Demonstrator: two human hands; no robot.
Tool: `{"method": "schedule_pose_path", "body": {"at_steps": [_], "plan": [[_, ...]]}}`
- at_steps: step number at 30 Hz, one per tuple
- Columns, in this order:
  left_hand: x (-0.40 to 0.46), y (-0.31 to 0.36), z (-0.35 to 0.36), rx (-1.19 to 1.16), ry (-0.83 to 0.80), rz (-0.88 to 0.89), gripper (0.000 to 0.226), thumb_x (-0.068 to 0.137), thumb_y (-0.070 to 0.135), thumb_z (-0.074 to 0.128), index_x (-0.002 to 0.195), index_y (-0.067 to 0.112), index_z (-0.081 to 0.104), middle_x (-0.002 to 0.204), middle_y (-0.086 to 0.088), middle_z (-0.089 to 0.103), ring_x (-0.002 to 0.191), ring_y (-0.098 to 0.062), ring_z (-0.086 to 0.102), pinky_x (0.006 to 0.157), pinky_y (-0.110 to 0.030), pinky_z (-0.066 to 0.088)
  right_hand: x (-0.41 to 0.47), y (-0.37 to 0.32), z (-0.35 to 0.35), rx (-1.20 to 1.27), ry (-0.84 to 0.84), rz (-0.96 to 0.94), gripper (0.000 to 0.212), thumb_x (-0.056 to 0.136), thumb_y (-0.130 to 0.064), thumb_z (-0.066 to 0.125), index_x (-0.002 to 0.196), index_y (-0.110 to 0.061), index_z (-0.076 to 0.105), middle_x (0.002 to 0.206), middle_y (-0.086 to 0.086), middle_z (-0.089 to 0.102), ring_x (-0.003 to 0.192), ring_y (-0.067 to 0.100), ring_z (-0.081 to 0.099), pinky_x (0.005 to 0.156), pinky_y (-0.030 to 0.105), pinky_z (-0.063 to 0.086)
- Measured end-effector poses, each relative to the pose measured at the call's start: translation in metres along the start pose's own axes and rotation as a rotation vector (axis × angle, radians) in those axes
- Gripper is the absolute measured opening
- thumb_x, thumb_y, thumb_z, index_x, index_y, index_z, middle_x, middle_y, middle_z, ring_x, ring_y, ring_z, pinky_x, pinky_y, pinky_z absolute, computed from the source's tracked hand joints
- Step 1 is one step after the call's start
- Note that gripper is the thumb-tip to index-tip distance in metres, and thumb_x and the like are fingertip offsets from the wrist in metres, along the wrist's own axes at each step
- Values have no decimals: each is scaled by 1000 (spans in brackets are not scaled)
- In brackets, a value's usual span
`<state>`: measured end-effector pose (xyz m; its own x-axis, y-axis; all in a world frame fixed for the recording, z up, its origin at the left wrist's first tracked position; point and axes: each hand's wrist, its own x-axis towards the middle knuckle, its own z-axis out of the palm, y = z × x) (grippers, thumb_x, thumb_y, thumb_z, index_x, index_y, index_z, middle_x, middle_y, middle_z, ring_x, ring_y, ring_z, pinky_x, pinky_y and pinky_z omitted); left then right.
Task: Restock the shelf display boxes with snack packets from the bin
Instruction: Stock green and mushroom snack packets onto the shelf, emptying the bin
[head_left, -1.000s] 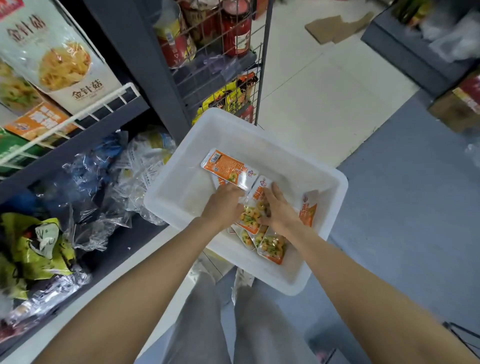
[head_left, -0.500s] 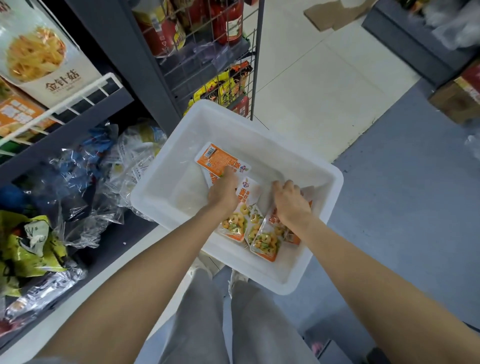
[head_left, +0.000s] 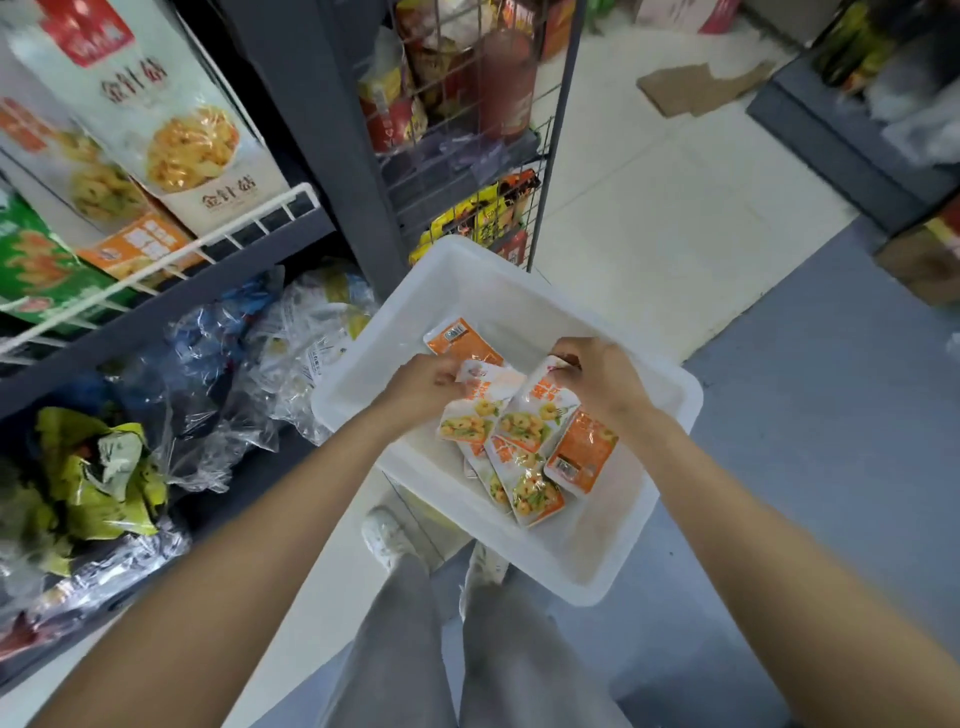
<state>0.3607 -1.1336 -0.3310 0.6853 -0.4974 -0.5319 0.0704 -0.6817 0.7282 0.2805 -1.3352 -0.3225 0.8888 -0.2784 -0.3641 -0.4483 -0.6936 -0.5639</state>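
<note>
Orange-white snack packets (head_left: 519, 431) (overlapping, fanned) piled in white plastic bin (head_left: 613, 561), floor-level

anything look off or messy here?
Torn cardboard lies loose on the floor behind the bin. Crumpled plastic wrap clutters the bottom shelf. Packets look intact.

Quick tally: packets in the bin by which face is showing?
Picture side up: 5 packets, some partly hidden
Orange back up: 2 packets
Total: 7 visible in the bin; more may lie underneath.
</note>
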Motion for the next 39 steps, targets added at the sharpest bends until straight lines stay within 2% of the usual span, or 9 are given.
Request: {"method": "schedule_pose_path", "body": {"at_steps": [5, 8, 12, 15, 21, 25, 30, 33, 39], "plan": [[-24, 14, -54, 64, 312, 85, 25, 88, 31, 63, 105, 13, 63, 93, -6, 65, 82, -21, 58, 60, -22, 35, 3, -56, -26, 26, 67, -214, 9, 88, -11, 61, 93, -8, 68, 82, -2, 62, 78, 15, 56, 67, 22, 37], [-48, 28, -94, 114, 467, 144, 29, 90, 30, 60, 112, 11, 59, 93, -10, 65, 80, -21, 57, 61, -26, 35, 7, -104, -38, 35, 138, -332, 7, 87, -13, 63, 86, -9, 68, 74, -2, 62, 68, 13, 54, 58, 15, 35], [-92, 39, -153, 115, 670, 219, 29, 93, 27, 56, 113, 6, 63, 73, -13, 60, 68, -23, 55, 55, -14, 34, 17, -174, -48, 55, 146, -507, 21, 88, -17, 61, 69, -9, 58, 59, -5, 51, 59, 12, 45, 57, 26, 31], [-122, 40, -200, 137, 875, 256, 39, 95, 29, 53, 126, 6, 57, 93, -13, 66, 82, -23, 59, 62, -21, 34, 21, -229, -53, 52, 147, -652, 15, 89, -22, 62, 78, -13, 66, 67, -9, 58, 64, 6, 51, 59, 21, 34], [-142, 31, -300, 160, 1175, 239, 27, 96, 23, 52, 103, 0, 63, 54, -1, 47, 48, -15, 43, 48, -25, 28, 28, -317, -55, 68, 132, -720, 12, 89, -22, 61, 89, -17, 72, 86, -4, 71, 79, 8, 64, 66, 22, 47], [-123, 34, -345, 203, 1174, 221, 16, 95, 20, 52, 94, 9, 63, 54, 5, 45, 49, -8, 42, 54, -27, 28, 34, -353, -52, 72, 158, -717, 12, 89, -22, 62, 90, -16, 72, 86, -4, 72, 80, 8, 64, 68, 21, 46], [-88, 29, -370, 279, 1019, 179, 17, 96, 20, 49, 99, 15, 65, 64, -4, 56, 65, -26, 56, 58, -30, 40, 41, -379, -47, 86, 167, -682, 10, 89, -18, 63, 91, -15, 72, 83, -7, 69, 73, 1, 61, 59, 6, 41], [-73, 21, -375, 288, 960, 150, 19, 96, 18, 48, 103, 16, 65, 71, -7, 60, 70, -27, 58, 59, -30, 41, 47, -389, -44, 97, 175, -659, 12, 88, -17, 63, 94, -16, 73, 89, -6, 71, 81, 5, 64, 65, 10, 47], [-59, -1, -384, 437, 820, 5, 20, 93, 14, 53, 108, 22, 62, 102, -9, 67, 102, -29, 60, 88, -38, 44, 56, -412, -38, 107, 184, -688, 12, 87, -14, 63, 93, -14, 73, 87, -10, 67, 84, 5, 65, 71, 14, 51]]}}
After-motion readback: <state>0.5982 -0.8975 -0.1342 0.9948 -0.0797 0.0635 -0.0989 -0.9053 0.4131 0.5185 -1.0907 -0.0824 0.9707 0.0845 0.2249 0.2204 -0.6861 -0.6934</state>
